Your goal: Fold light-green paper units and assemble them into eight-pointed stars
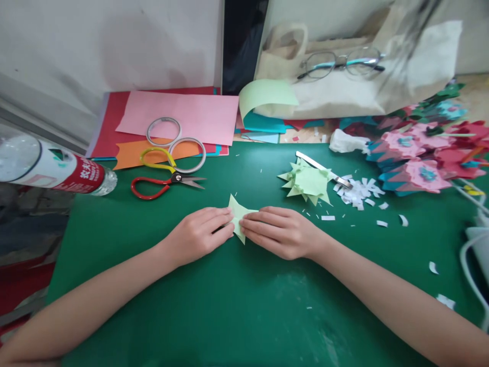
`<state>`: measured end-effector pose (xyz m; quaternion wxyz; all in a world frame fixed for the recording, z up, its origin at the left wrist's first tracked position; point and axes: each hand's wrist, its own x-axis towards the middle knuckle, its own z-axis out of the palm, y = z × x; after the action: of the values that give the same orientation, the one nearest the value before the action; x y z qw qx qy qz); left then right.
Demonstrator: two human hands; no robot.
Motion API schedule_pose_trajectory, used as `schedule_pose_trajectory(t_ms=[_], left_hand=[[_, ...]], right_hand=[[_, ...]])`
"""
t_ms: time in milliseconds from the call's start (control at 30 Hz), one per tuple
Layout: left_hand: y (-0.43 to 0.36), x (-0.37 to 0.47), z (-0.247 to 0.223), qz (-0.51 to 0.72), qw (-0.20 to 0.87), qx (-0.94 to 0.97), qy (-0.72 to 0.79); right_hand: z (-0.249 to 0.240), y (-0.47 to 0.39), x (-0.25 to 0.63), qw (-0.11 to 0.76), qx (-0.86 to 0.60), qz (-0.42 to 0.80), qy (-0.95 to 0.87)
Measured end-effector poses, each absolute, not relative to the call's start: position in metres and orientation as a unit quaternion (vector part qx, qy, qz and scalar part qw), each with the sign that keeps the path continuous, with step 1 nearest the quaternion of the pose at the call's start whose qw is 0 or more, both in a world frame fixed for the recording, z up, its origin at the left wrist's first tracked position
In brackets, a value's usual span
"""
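Note:
A small pale green paper star [237, 210] with pointed tips lies low over the green tabletop, between both hands. My left hand [198, 233] is closed on its left side, fingertips pressed together on the paper. From the other side, my right hand [286, 232] pinches the star's right part, its fingers covering much of it. Beyond my right hand sits a pile of similar green spiky paper pieces [311, 182], with a slim silver cutter [324, 169] lying across its edge. Scissors [176, 178] with red and yellow handles lie past my left hand.
Two tape rolls [164, 120] rest against pink paper sheets [183, 114]. A water bottle [49, 163] lies at the left edge. White paper scraps [357, 192] are strewn at right, near paper flowers [424, 153]. Glasses [342, 63] lie on a cloth bag [328, 97] behind.

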<state>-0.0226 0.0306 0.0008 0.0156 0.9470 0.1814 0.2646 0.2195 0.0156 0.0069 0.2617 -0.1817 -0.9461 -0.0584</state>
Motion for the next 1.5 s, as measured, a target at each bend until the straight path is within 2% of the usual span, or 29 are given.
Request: schedule_pose_trajectory(t_ms=[367, 867, 1500], left_hand=[[0.022, -0.014, 0.010, 0.229, -0.112, 0.957, 0.142], [0.014, -0.016, 0.008, 0.206, -0.166, 0.955, 0.132], [0.016, -0.008, 0.010, 0.254, -0.102, 0.944, 0.184]], right_hand=[[0.003, 0.008, 0.215, 0.267, -0.212, -0.082, -0.936], [0.004, 0.007, 0.215, 0.252, -0.194, -0.114, -0.941], [-0.006, 0.007, 0.211, 0.270, -0.277, -0.013, -0.922]])
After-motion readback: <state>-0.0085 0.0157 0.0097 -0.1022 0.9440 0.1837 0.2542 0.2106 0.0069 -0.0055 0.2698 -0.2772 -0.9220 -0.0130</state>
